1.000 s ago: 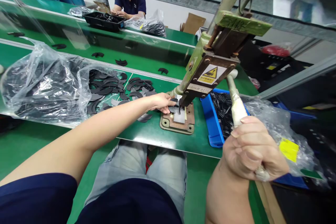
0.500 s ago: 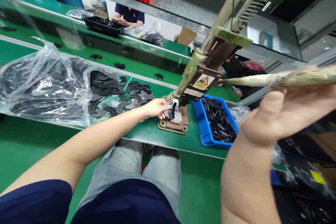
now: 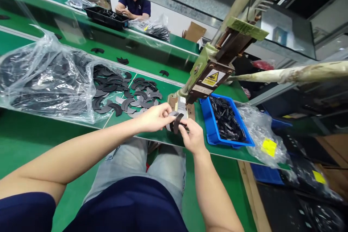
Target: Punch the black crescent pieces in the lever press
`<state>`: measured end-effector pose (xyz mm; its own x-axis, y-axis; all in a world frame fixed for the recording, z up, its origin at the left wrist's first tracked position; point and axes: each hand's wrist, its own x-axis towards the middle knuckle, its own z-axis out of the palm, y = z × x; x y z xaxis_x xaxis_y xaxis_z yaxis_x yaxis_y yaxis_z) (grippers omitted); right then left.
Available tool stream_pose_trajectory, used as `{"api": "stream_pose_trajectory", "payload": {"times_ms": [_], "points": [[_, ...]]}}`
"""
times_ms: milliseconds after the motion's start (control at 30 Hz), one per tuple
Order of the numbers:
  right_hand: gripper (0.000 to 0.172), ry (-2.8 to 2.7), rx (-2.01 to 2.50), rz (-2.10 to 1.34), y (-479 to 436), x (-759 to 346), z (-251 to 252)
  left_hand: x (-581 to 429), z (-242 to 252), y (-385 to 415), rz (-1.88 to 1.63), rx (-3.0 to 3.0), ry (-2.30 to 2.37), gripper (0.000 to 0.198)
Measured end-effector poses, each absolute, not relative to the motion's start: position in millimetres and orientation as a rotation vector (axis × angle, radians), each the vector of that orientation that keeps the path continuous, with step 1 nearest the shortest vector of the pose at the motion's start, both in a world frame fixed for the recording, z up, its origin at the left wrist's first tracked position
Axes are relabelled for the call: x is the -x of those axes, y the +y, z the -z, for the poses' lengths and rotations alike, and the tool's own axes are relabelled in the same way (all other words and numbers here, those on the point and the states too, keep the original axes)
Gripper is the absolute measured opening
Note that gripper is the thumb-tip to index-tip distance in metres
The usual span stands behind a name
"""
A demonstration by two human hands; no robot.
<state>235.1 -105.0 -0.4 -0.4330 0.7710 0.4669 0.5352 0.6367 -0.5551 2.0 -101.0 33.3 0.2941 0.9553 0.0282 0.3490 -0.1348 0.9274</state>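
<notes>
Between my two hands, just in front of the hand press (image 3: 206,76), is a dark curved plastic piece (image 3: 178,122) with grey parts beside it. My left hand (image 3: 159,116) pinches its left side, thumb on top. From the right, my right hand (image 3: 193,136) grips the same piece with thumb and fingers. The fingertips partly cover it, so its exact make-up is hard to see. Behind the hands, the press base (image 3: 191,110) carries a light metal fixture (image 3: 181,104). The press lever (image 3: 288,74) reaches out to the right with no hand on it.
Loose curved pieces (image 3: 141,96) lie left of the press beside a clear plastic bag (image 3: 51,83) full of them. On the right stand a blue bin (image 3: 208,125) of black parts and a plastic bag (image 3: 261,130). Across the line sits another person (image 3: 138,7) by a black tray (image 3: 106,18).
My right hand has let go of the press lever and come down to the curved piece. My left hand has drawn that piece from the fixture toward me.
</notes>
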Motion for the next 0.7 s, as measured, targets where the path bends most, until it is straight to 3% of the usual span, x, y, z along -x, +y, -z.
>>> {"api": "stream_pose_trajectory", "payload": {"times_ms": [100,200,467,600,700], "points": [[0.015,-2.174,0.995,-0.367,-105,-237,-2,0,-37,-108,-1.067,-2.003,1.293,0.030],[0.015,-2.201,0.970,-0.330,-107,-238,0,-5,-39,-110,-1.047,-2.164,1.215,0.033],[0.015,-2.114,0.917,-0.321,-121,-237,0,-24,-14,-101,-0.881,-1.495,1.062,0.050],[0.015,-2.054,0.893,-0.344,-125,-245,-7,-28,-11,-103,-1.015,-1.326,0.931,0.048],[0.016,-2.077,0.871,-0.388,-126,-255,-17,-32,-13,-108,-0.903,-1.242,0.792,0.051]]}}
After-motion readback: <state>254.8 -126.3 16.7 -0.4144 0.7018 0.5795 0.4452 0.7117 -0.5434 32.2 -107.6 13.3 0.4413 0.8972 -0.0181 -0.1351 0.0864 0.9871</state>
